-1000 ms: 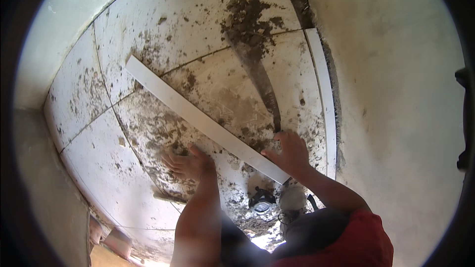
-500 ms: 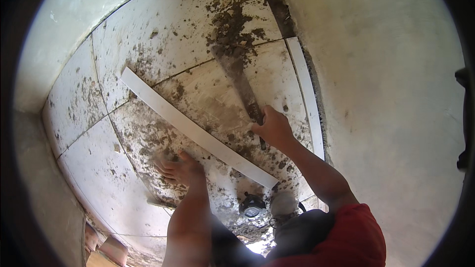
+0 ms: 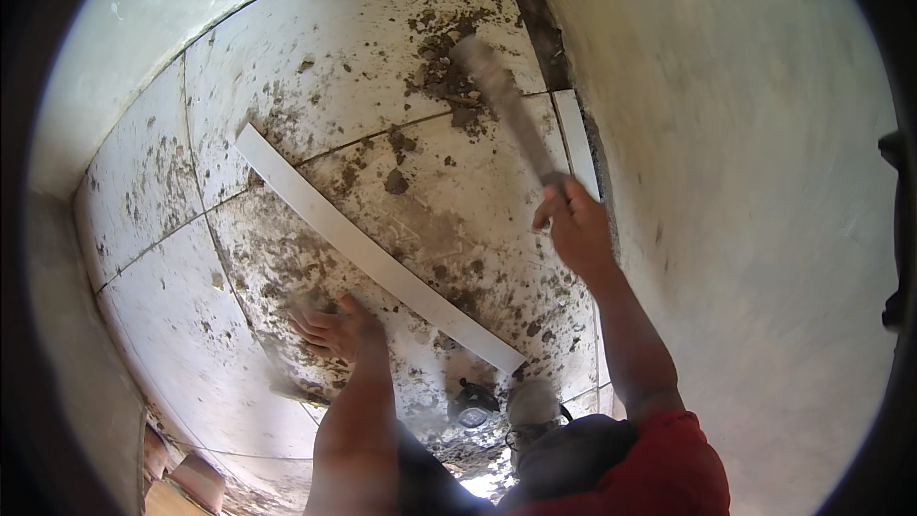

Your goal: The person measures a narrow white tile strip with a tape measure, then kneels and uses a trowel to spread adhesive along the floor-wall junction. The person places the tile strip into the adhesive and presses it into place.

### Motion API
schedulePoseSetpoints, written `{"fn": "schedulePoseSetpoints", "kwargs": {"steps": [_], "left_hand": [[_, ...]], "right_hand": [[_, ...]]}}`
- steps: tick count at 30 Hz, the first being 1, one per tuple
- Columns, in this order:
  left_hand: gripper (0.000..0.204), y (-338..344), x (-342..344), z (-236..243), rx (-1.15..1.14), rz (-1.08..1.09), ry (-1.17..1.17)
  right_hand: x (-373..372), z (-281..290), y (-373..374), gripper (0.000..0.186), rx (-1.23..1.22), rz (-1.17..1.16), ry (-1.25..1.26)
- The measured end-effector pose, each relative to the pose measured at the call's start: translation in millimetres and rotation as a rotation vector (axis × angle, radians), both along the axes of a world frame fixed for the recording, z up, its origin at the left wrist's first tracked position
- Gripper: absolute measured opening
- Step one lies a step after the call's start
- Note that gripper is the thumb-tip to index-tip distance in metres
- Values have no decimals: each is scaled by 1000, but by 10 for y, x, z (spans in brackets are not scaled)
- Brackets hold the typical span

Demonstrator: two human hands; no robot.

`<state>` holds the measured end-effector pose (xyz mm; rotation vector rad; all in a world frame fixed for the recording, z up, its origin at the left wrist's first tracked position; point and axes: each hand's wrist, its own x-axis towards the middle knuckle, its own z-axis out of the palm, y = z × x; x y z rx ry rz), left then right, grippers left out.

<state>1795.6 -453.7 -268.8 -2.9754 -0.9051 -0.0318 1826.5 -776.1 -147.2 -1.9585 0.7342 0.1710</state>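
My right hand (image 3: 581,234) is closed round the near end of a long flat-bladed tool (image 3: 514,115), blurred by motion. The blade slants away up and left, and its wider far end is over crumbled dark mortar (image 3: 442,62) on the white floor tiles (image 3: 306,19). My left hand (image 3: 339,330) rests on the dirty tiles at lower left, fingers spread, holding nothing. Between my hands a long white strip (image 3: 373,258) lies slantwise across the floor.
Another white strip (image 3: 576,139) lies along the right wall (image 3: 726,182), partly behind my right arm. A dark gap (image 3: 535,19) runs beside that wall. A dark round object (image 3: 473,405) is near my body. Reddish-brown pieces (image 3: 198,481) lie at bottom left.
My right hand has moved up and to the right with the tool, whose far end is now farther off, over the mortar. My left hand stays on the tiles.
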Motion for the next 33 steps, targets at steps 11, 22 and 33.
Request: {"fn": "schedulePoseSetpoints", "kwargs": {"steps": [11, 22, 33], "left_hand": [[72, -13, 16, 50, -106, 25, 19], [73, 34, -11, -34, -68, -16, -54], [71, 5, 9, 56, -74, -37, -20]], "right_hand": [[927, -388, -810, 52, -918, 105, -56], [1484, -179, -977, 45, -962, 253, 10], [1200, 33, -947, 47, -664, 175, 5]]}}
